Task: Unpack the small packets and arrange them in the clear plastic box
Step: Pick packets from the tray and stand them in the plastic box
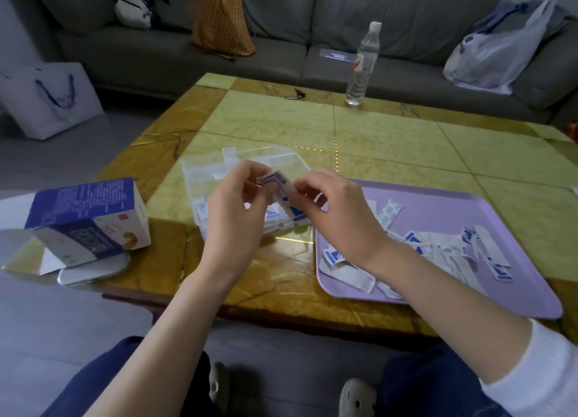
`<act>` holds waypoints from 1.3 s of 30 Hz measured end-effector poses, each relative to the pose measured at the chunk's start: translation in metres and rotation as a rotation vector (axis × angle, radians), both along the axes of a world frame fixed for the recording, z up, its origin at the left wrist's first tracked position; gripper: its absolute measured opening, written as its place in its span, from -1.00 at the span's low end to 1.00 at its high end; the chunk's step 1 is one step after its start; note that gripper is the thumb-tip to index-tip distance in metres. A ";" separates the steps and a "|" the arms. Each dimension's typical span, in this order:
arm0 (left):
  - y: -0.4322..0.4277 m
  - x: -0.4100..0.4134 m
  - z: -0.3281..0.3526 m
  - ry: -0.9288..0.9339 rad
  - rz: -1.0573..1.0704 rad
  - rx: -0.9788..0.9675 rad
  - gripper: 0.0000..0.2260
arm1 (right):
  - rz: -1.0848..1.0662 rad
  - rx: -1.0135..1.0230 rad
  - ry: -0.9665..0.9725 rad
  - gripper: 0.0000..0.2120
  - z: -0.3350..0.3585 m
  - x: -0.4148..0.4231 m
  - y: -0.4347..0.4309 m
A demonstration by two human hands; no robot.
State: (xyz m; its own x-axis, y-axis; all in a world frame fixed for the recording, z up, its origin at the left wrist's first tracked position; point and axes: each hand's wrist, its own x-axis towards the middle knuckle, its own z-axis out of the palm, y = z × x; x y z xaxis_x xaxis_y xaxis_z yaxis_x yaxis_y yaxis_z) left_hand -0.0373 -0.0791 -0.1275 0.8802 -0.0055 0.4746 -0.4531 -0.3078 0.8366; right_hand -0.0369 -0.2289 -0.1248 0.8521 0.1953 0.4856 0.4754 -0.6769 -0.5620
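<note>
You are sitting at a counter [391, 141] of pale yellow-green tiles with a brown marbled border. Your left hand [237, 203] and right hand [337, 210] are meeting at the centre of the view. The fingers [250, 172] of both hands are curling inward and pinching one small packet [280, 181] between them, the left at its far end and the right at its near side.

That packet is hanging just above the clear plastic box [203, 172], which is lying open on the counter and holding more packets in its near part.

At three o'clock from the box, a purple tray [469, 216] is resting just beside it, carrying loose packets [438, 254] in its near half. At nine o'clock, a blue-and-white carton [90, 216] is lying tilted over a flat white item [93, 271].

At one o'clock, near the far edge, a water bottle [362, 63] is standing upright. At twelve o'clock a small dark item [295, 93] is lying, too small to identify.

A grey sofa [406, 19] is running behind the counter, carrying an orange bag [222, 22] at eleven o'clock and a white plastic bag [494, 56] at two o'clock. A white paper bag [50, 97] is standing on the floor at ten o'clock.
</note>
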 end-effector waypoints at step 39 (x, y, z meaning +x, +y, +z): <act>0.094 0.018 -0.028 0.301 0.149 0.391 -0.64 | -0.143 -0.259 0.895 -0.73 -0.005 0.098 0.134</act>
State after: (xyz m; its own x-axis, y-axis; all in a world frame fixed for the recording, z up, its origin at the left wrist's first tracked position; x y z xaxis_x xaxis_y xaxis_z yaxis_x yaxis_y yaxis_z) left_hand -0.0193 0.0146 -0.1557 0.9822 0.0041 0.1880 -0.1374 -0.6668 0.7325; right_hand 0.0607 -0.0944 -0.1296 0.9116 0.0703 -0.4051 -0.1576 -0.8503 -0.5022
